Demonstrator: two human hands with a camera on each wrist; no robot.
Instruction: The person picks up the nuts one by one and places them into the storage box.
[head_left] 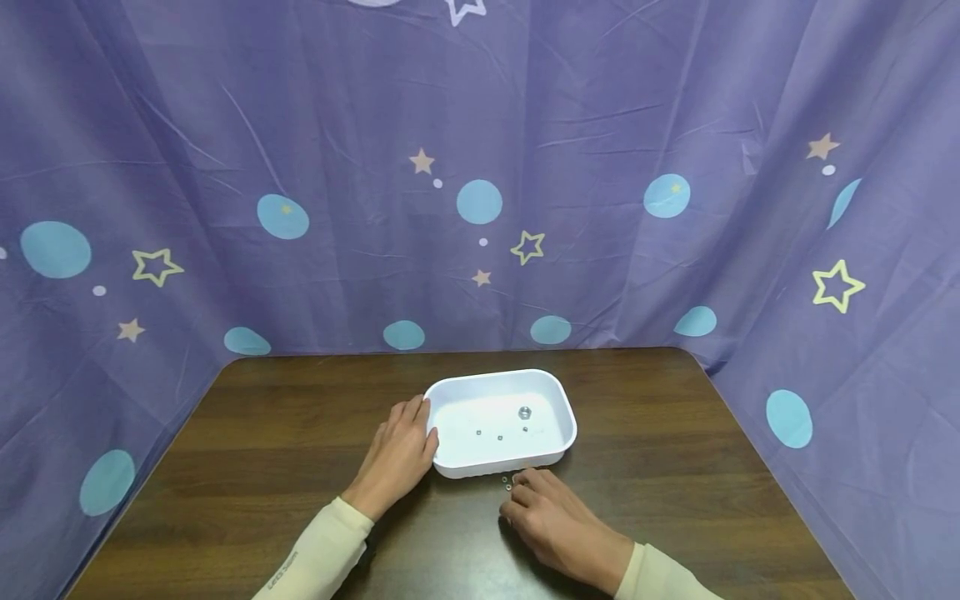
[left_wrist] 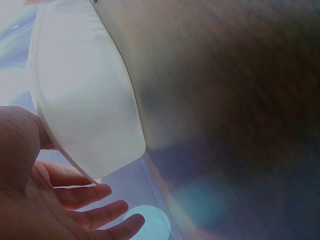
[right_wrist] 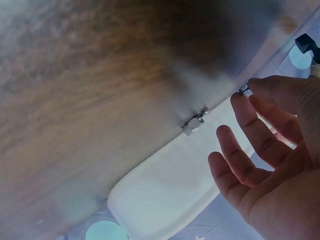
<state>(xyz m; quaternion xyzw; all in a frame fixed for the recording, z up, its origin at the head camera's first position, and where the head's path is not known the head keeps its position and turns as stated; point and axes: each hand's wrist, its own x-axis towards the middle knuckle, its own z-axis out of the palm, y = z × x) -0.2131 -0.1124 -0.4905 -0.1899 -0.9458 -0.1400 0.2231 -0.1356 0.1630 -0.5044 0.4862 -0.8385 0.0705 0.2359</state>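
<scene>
My left hand (head_left: pixel 397 450) rests its loose, slightly spread fingers at the left end of the white tray (head_left: pixel 459 417); light steadying should suffice. Inside lie one big nut (head_left: pixel 525 412) and smaller pieces (head_left: pixel 500 437). Just before the tray, loose nuts (head_left: pixel 508 487) sit on the worktop (head_left: pixel 420 533). My right hand (head_left: pixel 551 525) pinches a small nut (right_wrist: pixel 244 89) between thumb and index finger; gentle pressure is best. My fingers partly cover it, and I cannot count the loose ones surely.

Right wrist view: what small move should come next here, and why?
Probably lift the small metal piece into the white tray and release it: the right hand pinches it just outside, the left hand touches the tray's end, and other metal pieces lie inside.
</scene>
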